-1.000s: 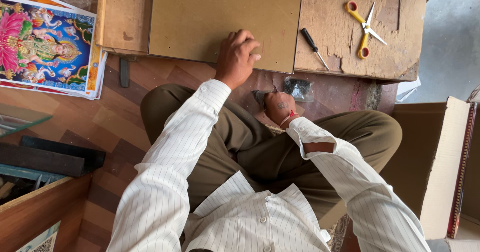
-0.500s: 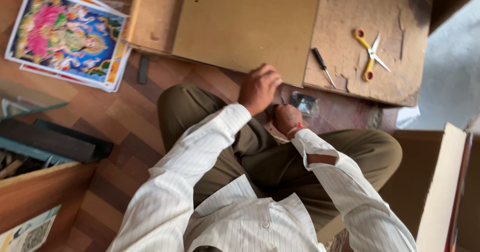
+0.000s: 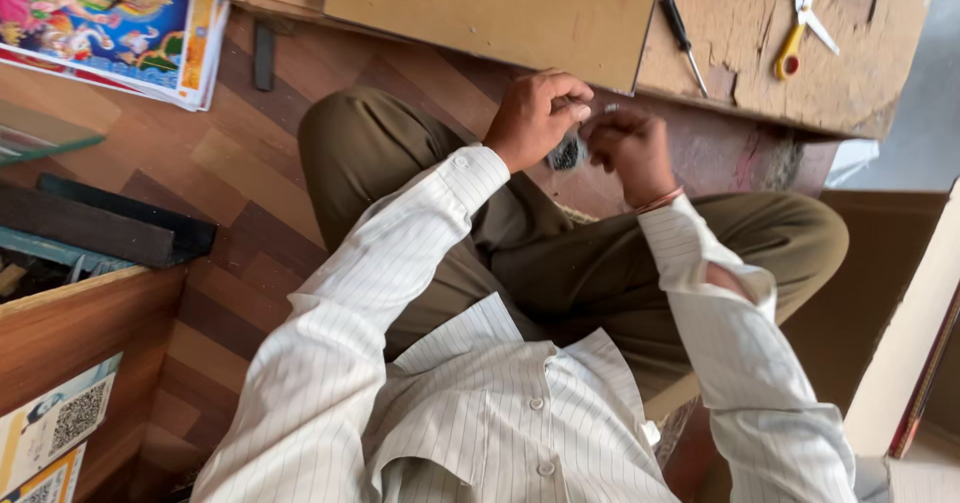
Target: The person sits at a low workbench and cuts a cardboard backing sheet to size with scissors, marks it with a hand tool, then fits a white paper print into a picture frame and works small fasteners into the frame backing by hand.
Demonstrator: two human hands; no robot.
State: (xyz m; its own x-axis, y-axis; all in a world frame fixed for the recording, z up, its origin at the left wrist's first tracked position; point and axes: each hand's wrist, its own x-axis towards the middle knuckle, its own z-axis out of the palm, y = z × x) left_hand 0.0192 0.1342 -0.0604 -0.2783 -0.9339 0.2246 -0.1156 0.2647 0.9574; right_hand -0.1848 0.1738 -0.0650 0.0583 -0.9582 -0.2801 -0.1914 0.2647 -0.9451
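My left hand (image 3: 538, 115) and my right hand (image 3: 630, 151) meet above my crossed legs, just in front of a flat brown board (image 3: 500, 8). The fingertips of my right hand pinch a small pale metal piece (image 3: 610, 109). My left hand's fingers are curled shut, with the tips almost touching that piece. A small clear bag of dark bits (image 3: 566, 153) shows just below and between the two hands. I cannot tell which hand holds it.
A worn wooden slab (image 3: 760, 73) carries a black-handled screwdriver (image 3: 683, 29) and yellow-handled scissors (image 3: 795, 13). Colourful prints (image 3: 110, 18) lie at the top left on the wood floor. Dark frame strips (image 3: 100, 225) and a wooden box (image 3: 80, 333) stand at the left, cardboard (image 3: 900, 263) at the right.
My left hand has come off the board's edge and drawn back to meet my right hand. The right hand has risen slightly, and the view has shifted.
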